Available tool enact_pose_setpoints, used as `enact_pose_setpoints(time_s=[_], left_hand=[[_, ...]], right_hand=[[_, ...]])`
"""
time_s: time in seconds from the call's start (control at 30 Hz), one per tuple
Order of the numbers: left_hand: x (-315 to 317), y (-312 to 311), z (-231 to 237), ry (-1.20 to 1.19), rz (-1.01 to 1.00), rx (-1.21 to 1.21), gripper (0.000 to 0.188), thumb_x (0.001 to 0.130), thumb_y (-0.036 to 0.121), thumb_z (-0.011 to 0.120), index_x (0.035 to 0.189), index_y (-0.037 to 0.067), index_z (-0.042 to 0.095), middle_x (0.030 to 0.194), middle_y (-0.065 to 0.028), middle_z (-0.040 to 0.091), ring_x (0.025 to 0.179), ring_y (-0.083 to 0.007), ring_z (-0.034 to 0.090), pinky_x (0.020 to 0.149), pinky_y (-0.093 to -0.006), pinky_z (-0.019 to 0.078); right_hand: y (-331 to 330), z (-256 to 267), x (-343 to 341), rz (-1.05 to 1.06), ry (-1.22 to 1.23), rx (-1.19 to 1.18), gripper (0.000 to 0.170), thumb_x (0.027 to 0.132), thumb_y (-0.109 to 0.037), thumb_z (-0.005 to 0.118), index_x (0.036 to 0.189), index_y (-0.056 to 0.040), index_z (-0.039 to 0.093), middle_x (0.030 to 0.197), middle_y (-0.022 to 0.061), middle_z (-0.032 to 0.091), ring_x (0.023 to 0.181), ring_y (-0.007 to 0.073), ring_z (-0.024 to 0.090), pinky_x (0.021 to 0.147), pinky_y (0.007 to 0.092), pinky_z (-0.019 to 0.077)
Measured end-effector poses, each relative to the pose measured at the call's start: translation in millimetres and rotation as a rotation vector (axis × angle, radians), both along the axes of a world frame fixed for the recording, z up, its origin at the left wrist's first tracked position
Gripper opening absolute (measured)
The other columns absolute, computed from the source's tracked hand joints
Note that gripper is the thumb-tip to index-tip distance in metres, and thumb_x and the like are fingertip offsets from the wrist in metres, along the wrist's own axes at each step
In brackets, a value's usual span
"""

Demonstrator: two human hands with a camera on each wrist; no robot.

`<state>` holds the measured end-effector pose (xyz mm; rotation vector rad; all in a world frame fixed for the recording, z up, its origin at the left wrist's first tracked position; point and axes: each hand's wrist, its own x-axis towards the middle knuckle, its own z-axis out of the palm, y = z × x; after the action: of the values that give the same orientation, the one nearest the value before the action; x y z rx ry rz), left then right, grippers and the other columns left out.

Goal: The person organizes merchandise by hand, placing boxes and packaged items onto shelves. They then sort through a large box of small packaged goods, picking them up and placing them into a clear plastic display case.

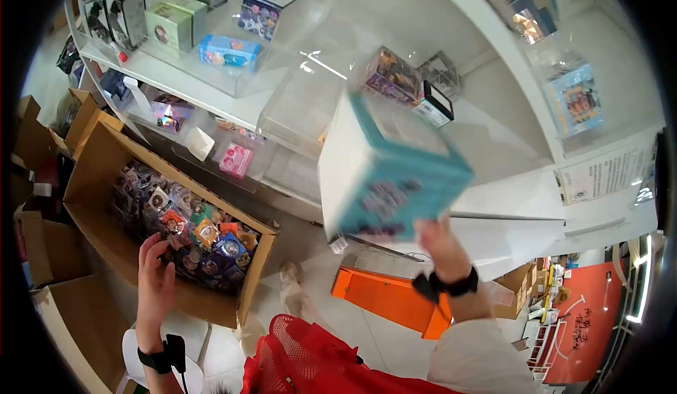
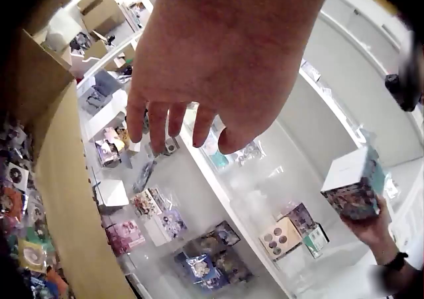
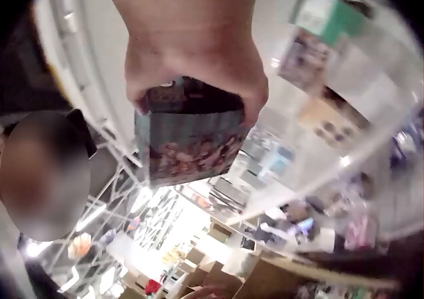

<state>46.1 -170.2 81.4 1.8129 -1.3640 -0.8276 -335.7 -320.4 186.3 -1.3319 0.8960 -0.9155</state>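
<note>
My right hand (image 1: 446, 249) grips a teal and white box (image 1: 402, 182) by its near end, up in front of the white shelves. In the right wrist view the thumb and fingers clasp two sides of this printed box (image 3: 195, 147). My left hand (image 1: 155, 285) hangs with loosely bent fingers over the near side of a large cardboard carton (image 1: 162, 299), holding nothing. Inside that carton lie many small items in clear packets (image 1: 204, 232), some with round printed faces. From the left wrist view, the left palm (image 2: 218, 60) shows with its fingers spread a little.
Clear-fronted shelves hold a green box (image 1: 169, 26), a blue box (image 1: 229, 52), a pink packet (image 1: 235, 160) and a purple printed box (image 1: 391, 75). An orange bin (image 1: 391, 299) sits on the floor below. More open cartons (image 1: 77, 323) crowd the left side, beside a white stool (image 1: 130, 355).
</note>
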Motion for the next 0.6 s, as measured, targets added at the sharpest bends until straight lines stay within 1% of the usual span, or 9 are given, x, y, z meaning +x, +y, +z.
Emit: enact_pose_setpoints(time_s=[0.07,0.1,0.13,0.17,0.23,0.33,0.43,0.47,0.6], left_hand=[[8.4,9.2,8.1,0.026,0.034,0.005,0.035,0.075,-0.006,0.048,0.108,0.007,0.045,0.125,-0.007,0.036,0.109,-0.0235,0.041,0.085,-0.033,0.0358],[12.3,14.0,8.8,0.039,0.042,-0.004,0.035,0.075,-0.006,0.048,0.107,0.006,0.045,0.125,-0.007,0.037,0.109,-0.0233,0.041,0.085,-0.0326,0.0359],[15.8,20.5,7.3,0.05,0.05,-0.01,0.034,0.075,-0.005,0.048,0.107,0.006,0.046,0.124,-0.007,0.037,0.109,-0.0232,0.042,0.085,-0.0322,0.0359],[18.6,26.8,4.9,0.062,0.057,-0.015,0.034,0.075,-0.005,0.048,0.107,0.006,0.046,0.124,-0.007,0.037,0.108,-0.023,0.042,0.085,-0.0318,0.0359],[21.8,40.0,-2.4,0.079,0.065,-0.018,0.033,0.075,-0.005,0.048,0.106,0.006,0.046,0.123,-0.0071,0.038,0.108,-0.023,0.042,0.084,-0.0314,0.0362],[27.0,58.9,-13.9,0.079,0.084,0.004,0.033,0.075,-0.004,0.049,0.106,0.005,0.047,0.123,-0.0072,0.038,0.108,-0.023,0.042,0.085,-0.0313,0.0365],[28.6,67.7,-23.3,0.096,0.096,0.034,0.032,0.076,-0.004,0.049,0.106,0.005,0.047,0.122,-0.0074,0.038,0.108,-0.0227,0.042,0.086,-0.031,0.0364],[28.6,69.0,-25.9,0.106,0.098,0.044,0.031,0.076,-0.004,0.049,0.106,0.005,0.047,0.122,-0.0075,0.037,0.108,-0.0226,0.042,0.086,-0.0309,0.0363],[23.4,66.5,-36.7,0.185,0.084,0.055,0.03,0.077,-0.003,0.049,0.106,0.004,0.047,0.122,-0.0081,0.037,0.109,-0.0221,0.041,0.087,-0.0301,0.036]], right_hand=[[-49.5,37.6,42.5,-0.179,0.345,-0.685,0.098,0.055,-0.025,0.076,0.13,-0.0013,0.016,0.124,0.0143,0.029,0.107,0.0248,0.038,0.088,0.0383,0.0349],[-75.9,49.9,51.5,-0.249,0.672,-1.076,0.1,0.052,-0.021,0.075,0.13,-0.0004,0.015,0.125,0.019,0.024,0.111,0.0311,0.035,0.089,0.0411,0.0348],[-92.1,63.7,67.7,-0.331,0.875,-1.248,0.099,0.049,-0.019,0.074,0.128,0.0007,0.018,0.122,0.0233,0.025,0.111,0.0374,0.032,0.089,0.0425,0.0346],[-112.7,65.9,76.8,-0.354,0.929,-1.346,0.094,0.048,-0.017,0.073,0.126,0.0011,0.022,0.119,0.0255,0.025,0.111,0.0406,0.029,0.09,0.0428,0.0338],[-147.4,68.3,84.1,-0.323,1.109,-1.455,0.092,0.049,-0.018,0.072,0.125,0.0011,0.025,0.117,0.0274,0.027,0.107,0.0432,0.031,0.09,0.0432,0.0335],[-201.3,50.9,86.7,-0.286,1.353,-1.316,0.09,0.052,-0.023,0.07,0.125,0.001,0.025,0.115,0.0298,0.029,0.104,0.0452,0.032,0.089,0.0442,0.0331],[-219.7,33.7,84.3,-0.185,1.543,-1.053,0.09,0.053,-0.029,0.069,0.125,0.0016,0.025,0.112,0.0311,0.032,0.101,0.045,0.034,0.09,0.0471,0.0308],[-230.2,28.4,80.8,-0.113,1.569,-1.059,0.092,0.059,-0.041,0.066,0.128,0.0013,0.022,0.119,0.0338,0.028,0.109,0.0479,0.029,0.093,0.0509,0.0252],[-257.7,4.1,72.9,-0.1,1.469,-0.913,0.093,0.066,-0.059,0.055,0.132,-0.0054,0.018,0.131,0.03,0.018,0.119,0.0486,0.019,0.097,0.0531,0.0188]])
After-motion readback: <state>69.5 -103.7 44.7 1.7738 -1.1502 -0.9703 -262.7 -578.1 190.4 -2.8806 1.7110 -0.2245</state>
